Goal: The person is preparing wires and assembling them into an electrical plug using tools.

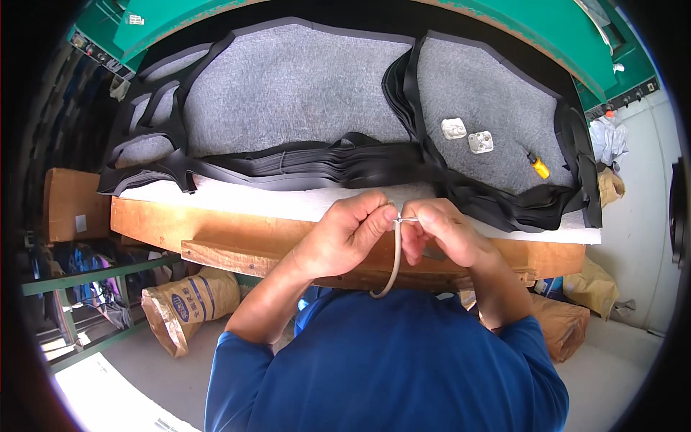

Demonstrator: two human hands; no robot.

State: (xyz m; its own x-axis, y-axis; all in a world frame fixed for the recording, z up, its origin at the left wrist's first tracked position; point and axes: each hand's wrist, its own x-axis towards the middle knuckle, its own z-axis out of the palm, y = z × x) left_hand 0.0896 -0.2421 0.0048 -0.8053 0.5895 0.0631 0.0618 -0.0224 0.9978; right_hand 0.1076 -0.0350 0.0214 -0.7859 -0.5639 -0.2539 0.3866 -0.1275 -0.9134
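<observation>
Close together by the counter (147,225), both hands bend inward: the left hand (354,234) pinches the top of a cable (396,255), the right hand (452,232) grips its thin wires (409,219); the cable hangs pale, smooth and curved.

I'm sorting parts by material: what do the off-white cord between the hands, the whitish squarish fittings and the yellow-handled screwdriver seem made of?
Off-white round cord: probably matte rubber or plastic, as it curves smoothly.
Two whitish squarish fittings: perhaps glossy moulded plastic, given rounded corners and highlights; metal possible.
Yellow-handled screwdriver: likely smooth plastic grip, evenly bright; thin greyish shaft, probably metal.
</observation>
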